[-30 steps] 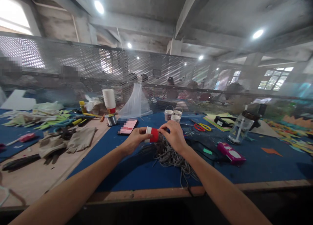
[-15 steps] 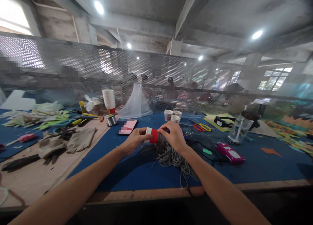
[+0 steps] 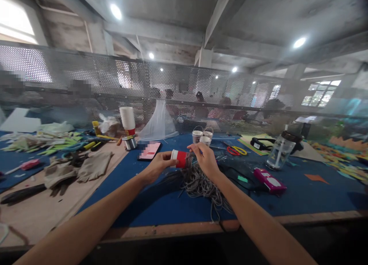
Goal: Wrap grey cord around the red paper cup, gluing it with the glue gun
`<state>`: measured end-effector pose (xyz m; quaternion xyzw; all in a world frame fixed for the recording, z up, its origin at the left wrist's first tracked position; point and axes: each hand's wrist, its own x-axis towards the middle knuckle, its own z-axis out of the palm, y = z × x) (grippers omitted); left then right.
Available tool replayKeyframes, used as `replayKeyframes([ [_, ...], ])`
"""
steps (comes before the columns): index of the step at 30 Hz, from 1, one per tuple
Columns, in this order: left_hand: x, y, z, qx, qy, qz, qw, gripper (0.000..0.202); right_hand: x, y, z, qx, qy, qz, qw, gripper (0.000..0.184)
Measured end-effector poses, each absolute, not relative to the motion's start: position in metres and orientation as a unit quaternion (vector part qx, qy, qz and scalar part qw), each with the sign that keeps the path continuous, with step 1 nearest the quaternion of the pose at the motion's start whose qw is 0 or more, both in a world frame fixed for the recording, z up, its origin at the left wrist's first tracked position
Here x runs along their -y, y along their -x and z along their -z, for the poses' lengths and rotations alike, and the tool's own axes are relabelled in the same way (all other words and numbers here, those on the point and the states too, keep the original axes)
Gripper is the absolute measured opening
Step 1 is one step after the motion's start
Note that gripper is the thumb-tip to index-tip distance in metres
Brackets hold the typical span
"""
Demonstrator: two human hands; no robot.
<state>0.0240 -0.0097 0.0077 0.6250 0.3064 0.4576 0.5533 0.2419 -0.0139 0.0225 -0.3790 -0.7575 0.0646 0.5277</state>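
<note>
My left hand (image 3: 157, 166) grips a red paper cup (image 3: 181, 158) by its white-rimmed end, thumb in front. The cup lies on its side above the table, rim to the left. Grey cord (image 3: 188, 160) goes round its right-hand end. My right hand (image 3: 204, 157) is at that end, fingers curled in a pinch on the cord; the strand between the fingertips is hardly visible. Beneath the hands, a loose tangled pile of the same grey cord (image 3: 202, 184) spreads on the blue table mat (image 3: 143, 209), partly hidden by my right wrist.
Behind the hands stand several small handled buckets (image 3: 197, 136). Left are a phone (image 3: 149, 151), a wire spool (image 3: 130, 143), stacked paper cups (image 3: 127, 117) and gloves (image 3: 94, 167). Right are scissors (image 3: 237, 150), a clear bottle (image 3: 279, 153) and a magenta box (image 3: 269, 180). Mesh partition (image 3: 184, 77) behind.
My right hand has lifted slightly from the cup's end, uncovering more of the wound cord. My left hand still holds the cup in nearly the same place.
</note>
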Motion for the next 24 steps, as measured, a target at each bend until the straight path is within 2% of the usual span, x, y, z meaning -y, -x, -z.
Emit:
replayKeyframes([
  [3, 0.0087, -0.0233, -0.0077, -0.319, -0.588, -0.486, 0.562, 0.032, 0.0132, -0.2418, -0.0217, 0.743, 0.386, -0.096, 0.539, 0.036],
  [13, 0.0042, -0.022, -0.0084, -0.287, -0.555, -0.51, 0.591, 0.03, 0.0102, -0.2393, -0.0159, 0.742, 0.413, -0.215, 0.483, 0.034],
  [24, 0.0045, -0.0212, -0.007, -0.3, -0.535, -0.509, 0.604, 0.029, 0.0168, -0.2356, -0.0171, 0.776, 0.351, -0.161, 0.498, 0.037],
])
